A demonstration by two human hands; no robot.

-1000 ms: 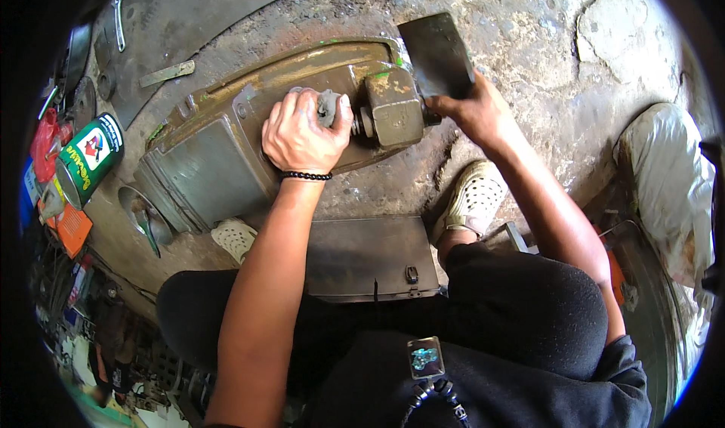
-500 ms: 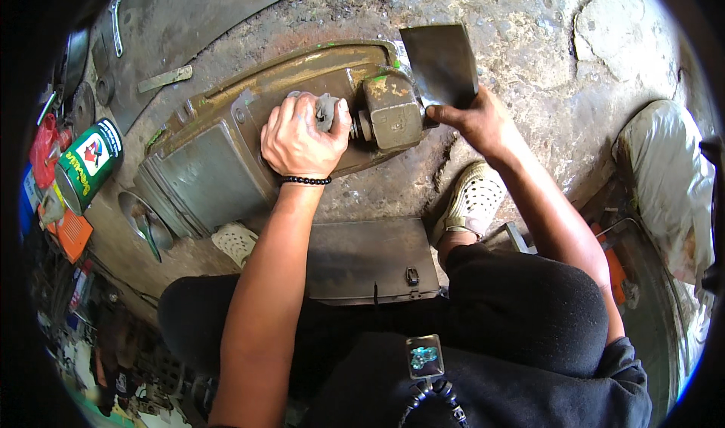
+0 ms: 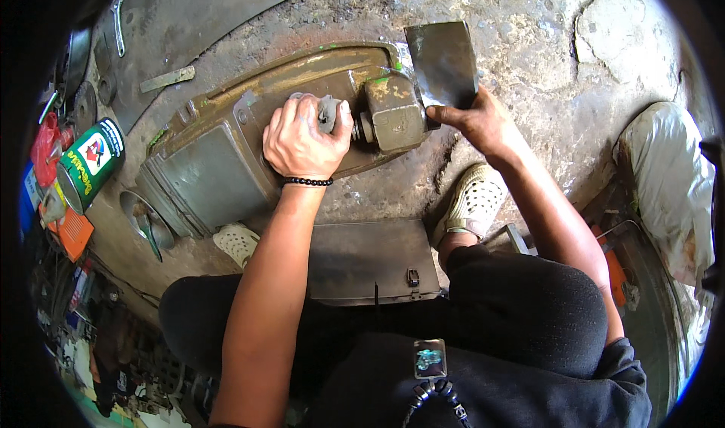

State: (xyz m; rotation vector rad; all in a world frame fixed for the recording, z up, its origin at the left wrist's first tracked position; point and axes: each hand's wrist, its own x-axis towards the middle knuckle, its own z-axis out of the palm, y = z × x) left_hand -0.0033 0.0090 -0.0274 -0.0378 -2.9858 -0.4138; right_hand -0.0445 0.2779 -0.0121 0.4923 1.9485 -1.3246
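My left hand (image 3: 306, 137) is closed round a grey, lobed knob (image 3: 328, 114) on a large brown cast-metal machine body (image 3: 260, 111) lying on the ground. A threaded shaft runs from beside that hand to a blocky brown housing (image 3: 394, 114) at the body's right end. With my right hand (image 3: 483, 126) I grip the lower right corner of a dark, flat metal plate (image 3: 442, 61). The thumb lies at the plate's lower edge, close to the housing's right side; the other fingers are mostly hidden behind the plate. I cannot tell whether plate and housing touch.
A closed metal box (image 3: 370, 258) sits between my legs. At left are a green can (image 3: 91, 163), a metal bowl (image 3: 147, 220) with a green-handled tool, and a flat metal bar (image 3: 167, 79). A wrench (image 3: 117, 24) lies farther back; a white sack (image 3: 668, 186) stands at right.
The plate has tilted slightly in my right hand. Both hands keep their grips and places; the whole view has shifted a little.
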